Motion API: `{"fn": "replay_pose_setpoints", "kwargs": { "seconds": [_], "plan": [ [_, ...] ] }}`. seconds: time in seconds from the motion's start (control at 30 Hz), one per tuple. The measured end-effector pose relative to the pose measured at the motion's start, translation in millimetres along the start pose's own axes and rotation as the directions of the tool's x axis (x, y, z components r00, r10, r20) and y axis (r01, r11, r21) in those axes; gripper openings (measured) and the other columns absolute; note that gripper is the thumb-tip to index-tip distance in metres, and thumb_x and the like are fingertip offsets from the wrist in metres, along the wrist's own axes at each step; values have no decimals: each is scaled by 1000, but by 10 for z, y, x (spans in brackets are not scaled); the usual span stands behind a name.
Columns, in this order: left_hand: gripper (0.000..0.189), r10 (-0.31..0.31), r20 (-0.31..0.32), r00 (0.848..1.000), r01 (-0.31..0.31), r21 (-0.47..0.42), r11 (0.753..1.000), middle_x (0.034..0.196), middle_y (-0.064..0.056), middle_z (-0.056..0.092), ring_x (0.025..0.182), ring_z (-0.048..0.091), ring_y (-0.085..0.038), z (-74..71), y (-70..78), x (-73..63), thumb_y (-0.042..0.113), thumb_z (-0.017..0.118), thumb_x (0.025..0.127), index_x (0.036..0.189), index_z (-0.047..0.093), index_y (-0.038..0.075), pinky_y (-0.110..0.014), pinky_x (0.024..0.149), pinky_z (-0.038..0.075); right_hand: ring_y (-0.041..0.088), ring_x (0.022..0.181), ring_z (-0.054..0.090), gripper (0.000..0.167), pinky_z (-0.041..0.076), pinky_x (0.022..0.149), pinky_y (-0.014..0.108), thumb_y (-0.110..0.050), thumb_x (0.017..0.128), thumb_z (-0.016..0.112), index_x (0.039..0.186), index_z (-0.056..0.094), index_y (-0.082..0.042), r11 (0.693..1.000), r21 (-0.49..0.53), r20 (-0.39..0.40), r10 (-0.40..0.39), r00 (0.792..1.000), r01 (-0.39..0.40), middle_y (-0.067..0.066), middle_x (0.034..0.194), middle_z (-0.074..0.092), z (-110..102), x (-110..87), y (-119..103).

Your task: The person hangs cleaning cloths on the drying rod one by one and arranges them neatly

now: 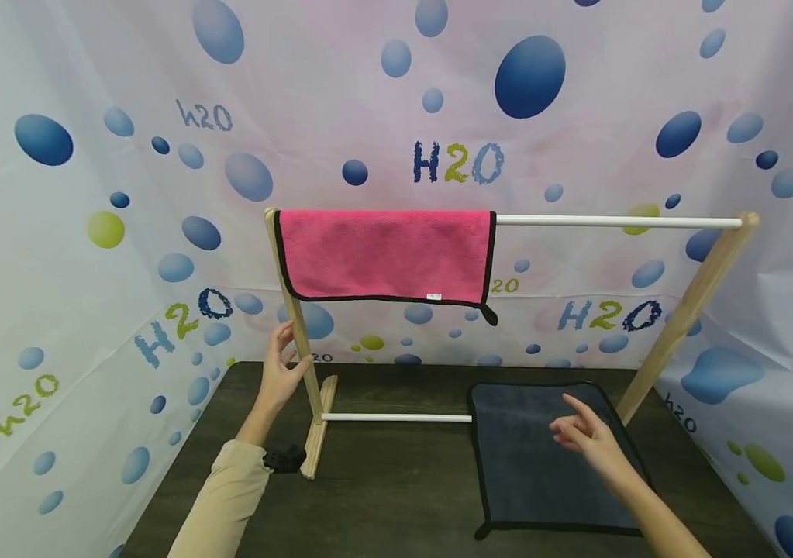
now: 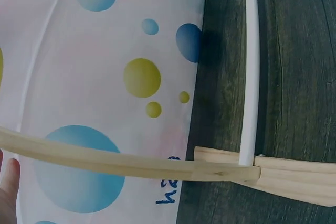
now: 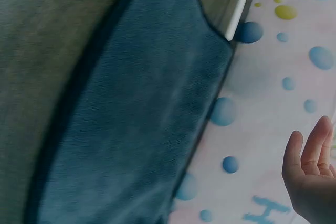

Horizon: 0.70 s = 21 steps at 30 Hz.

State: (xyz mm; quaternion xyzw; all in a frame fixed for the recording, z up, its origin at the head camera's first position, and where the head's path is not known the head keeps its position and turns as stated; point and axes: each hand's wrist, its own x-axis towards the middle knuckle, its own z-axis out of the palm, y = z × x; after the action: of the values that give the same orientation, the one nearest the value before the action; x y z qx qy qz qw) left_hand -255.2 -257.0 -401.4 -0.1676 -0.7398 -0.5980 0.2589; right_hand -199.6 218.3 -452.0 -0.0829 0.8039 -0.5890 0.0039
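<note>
My left hand (image 1: 283, 373) is beside the left wooden post (image 1: 296, 324) of a drying rack, its fingertips right at the post and its fingers only loosely bent. In the left wrist view, fingers (image 2: 10, 179) show at the left edge, just below that post. A pink towel (image 1: 385, 256) with black edging hangs over the rack's white top bar (image 1: 612, 222), at its left end. My right hand (image 1: 587, 438) is over a dark blue-grey towel (image 1: 529, 457), index finger extended and the other fingers loosely bent, holding nothing. This second towel lies spread out on the table, partly hidden by my right forearm.
The rack's lower white bar (image 1: 396, 418) runs from the left foot (image 1: 319, 434) toward the dark towel, which covers its right part. At the right stands the other wooden post (image 1: 689, 314). A patterned curtain (image 1: 340, 93) surrounds the dark wooden table (image 1: 382, 496).
</note>
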Motion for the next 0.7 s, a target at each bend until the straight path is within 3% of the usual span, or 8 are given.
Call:
{"fn": "replay_pose_setpoints", "kwargs": {
  "seconds": [0.2, 0.4, 0.57, 0.7],
  "plan": [
    [62, 9, -1, 1000, -9, -14, 1000, 129, -37, 30, 123, 27, -46, 65, -73, 4, -18, 54, 80, 132, 21, -11, -62, 100, 21, 0, 79, 57, 56, 49, 71, 17, -11, 97, 43, 140, 14, 10, 997, 23, -36, 74, 997, -73, -20, 87, 60, -89, -124, 188],
    [59, 33, 2, 999, -33, 65, 997, 126, -37, 33, 122, 32, -47, 85, -77, 3, -15, 53, 83, 131, 21, -10, -60, 100, 25, 2, 79, 59, 56, 49, 71, 17, -10, 96, 44, 140, 14, 8, 990, 53, -58, 134, 989, -131, -20, 86, 61, -105, -180, 316],
    [59, 116, 34, 993, -120, 157, 980, 124, -39, 33, 114, 38, -56, 50, -136, 18, -20, 52, 80, 129, 22, -12, -62, 87, 36, 0, 80, 58, 58, 49, 73, 16, -11, 96, 44, 141, 12, 8, 983, 72, -48, 173, 984, -169, -20, 87, 60, -98, -210, 359],
    [62, 196, 37, 980, -199, 214, 956, 122, -40, 35, 106, 42, -59, -2, -338, 42, -24, 53, 77, 130, 25, -12, -59, 79, 41, -1, 80, 57, 58, 48, 73, 16, -12, 96, 44, 141, 12, 7, 982, 73, -49, 178, 983, -175, -21, 87, 60, -93, -226, 374]
  ]
}}
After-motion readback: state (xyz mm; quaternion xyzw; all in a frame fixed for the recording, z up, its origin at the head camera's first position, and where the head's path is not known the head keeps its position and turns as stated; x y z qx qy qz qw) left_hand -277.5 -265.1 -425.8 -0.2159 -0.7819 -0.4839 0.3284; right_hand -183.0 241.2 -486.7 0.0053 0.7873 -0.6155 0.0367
